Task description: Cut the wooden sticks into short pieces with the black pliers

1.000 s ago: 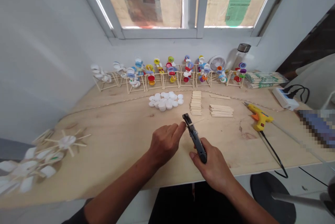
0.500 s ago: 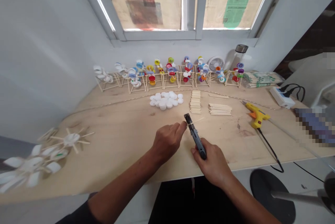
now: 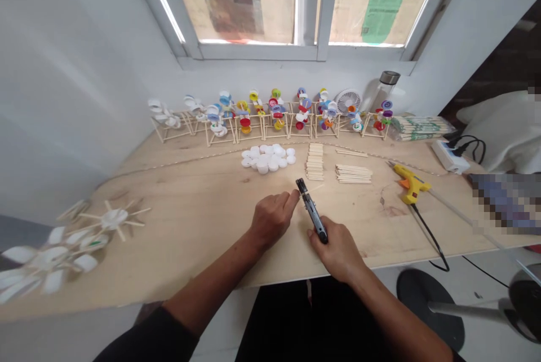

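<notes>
My right hand (image 3: 338, 246) is wrapped round the handles of grey-and-black pliers (image 3: 311, 210), whose jaws point away from me over the table. A thin wooden stick (image 3: 315, 188) crosses the jaws, its pale end sticking out to the right. On the other side, my left hand (image 3: 274, 218) is closed with its fingertips at the jaws, pinching the stick's near end, which its fingers mostly hide. Just beyond the pliers lie a stack of short sticks (image 3: 315, 162) and a bundle of longer sticks (image 3: 354, 173). White bottle caps (image 3: 262, 166) are heaped to their left.
Several small stick frames with colourful cap wheels (image 3: 276, 119) line the back. A yellow glue gun (image 3: 409, 182) lies right, near a power strip (image 3: 450, 157). Stick-and-cap wheels (image 3: 114, 219) sit at left. A glass bottle (image 3: 385, 91) and small fan (image 3: 349, 102) stand behind.
The view has shifted slightly. Both hands still hold the stick and the pliers in nearly the same pose, with the stick across the jaws.
</notes>
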